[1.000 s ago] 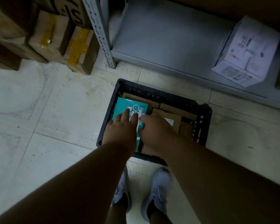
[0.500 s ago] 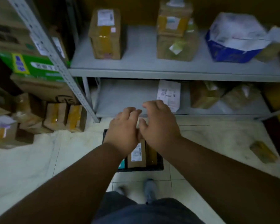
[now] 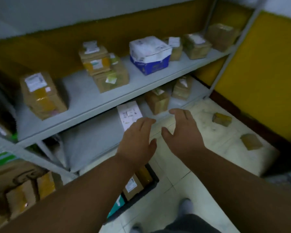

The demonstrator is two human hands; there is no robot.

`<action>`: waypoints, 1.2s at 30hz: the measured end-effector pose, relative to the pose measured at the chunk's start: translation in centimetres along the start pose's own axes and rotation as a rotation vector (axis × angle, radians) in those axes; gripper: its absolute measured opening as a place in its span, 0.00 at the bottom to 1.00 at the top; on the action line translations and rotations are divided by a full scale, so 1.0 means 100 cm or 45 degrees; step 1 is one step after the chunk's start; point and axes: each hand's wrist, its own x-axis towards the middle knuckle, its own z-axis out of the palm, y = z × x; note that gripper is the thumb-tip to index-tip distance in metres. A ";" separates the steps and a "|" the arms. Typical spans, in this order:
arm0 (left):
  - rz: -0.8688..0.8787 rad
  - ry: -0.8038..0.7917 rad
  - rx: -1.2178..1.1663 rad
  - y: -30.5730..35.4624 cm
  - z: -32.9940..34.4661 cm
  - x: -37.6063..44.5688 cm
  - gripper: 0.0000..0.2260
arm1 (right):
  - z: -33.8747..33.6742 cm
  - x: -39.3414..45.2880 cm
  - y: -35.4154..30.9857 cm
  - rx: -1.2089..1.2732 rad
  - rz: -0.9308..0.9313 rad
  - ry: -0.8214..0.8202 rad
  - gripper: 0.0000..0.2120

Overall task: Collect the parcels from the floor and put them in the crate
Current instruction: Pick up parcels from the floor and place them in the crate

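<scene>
Two small brown parcels lie on the pale tiled floor at the right: one point(image 3: 221, 119) farther off, one point(image 3: 251, 141) nearer. The black crate point(image 3: 152, 185) sits low on the floor under my left forearm, holding brown parcels point(image 3: 133, 185) and a teal box point(image 3: 118, 205); much of it is hidden by my arm. My left hand point(image 3: 136, 140) and my right hand point(image 3: 183, 132) are raised in the air side by side, fingers relaxed and spread, holding nothing. The floor parcels are to the right of my right hand.
A grey metal shelf unit point(image 3: 107, 100) runs along the back wall, loaded with taped cardboard boxes and a blue and white box point(image 3: 149, 55). More boxes point(image 3: 23, 190) are stacked at the lower left. A yellow wall point(image 3: 259, 73) closes the right side.
My hands have lifted off the teal box in the crate and risen apart. My view has swung up and to the right, bringing the floor parcels into sight.
</scene>
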 end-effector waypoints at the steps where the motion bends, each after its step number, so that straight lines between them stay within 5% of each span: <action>1: 0.040 -0.020 -0.015 0.012 0.008 0.011 0.23 | -0.012 0.000 0.011 -0.006 0.030 0.036 0.26; 10: 0.372 -0.123 -0.163 0.164 0.114 0.131 0.24 | -0.144 0.014 0.160 -0.130 0.323 0.243 0.29; 18: 0.441 -0.238 -0.168 0.312 0.223 0.220 0.25 | -0.265 0.054 0.308 -0.218 0.518 0.274 0.30; 27: 0.424 -0.440 -0.067 0.343 0.312 0.336 0.26 | -0.291 0.149 0.421 -0.110 0.684 0.303 0.30; 36: 0.683 -0.594 -0.084 0.398 0.449 0.546 0.23 | -0.342 0.290 0.542 -0.266 0.864 0.310 0.29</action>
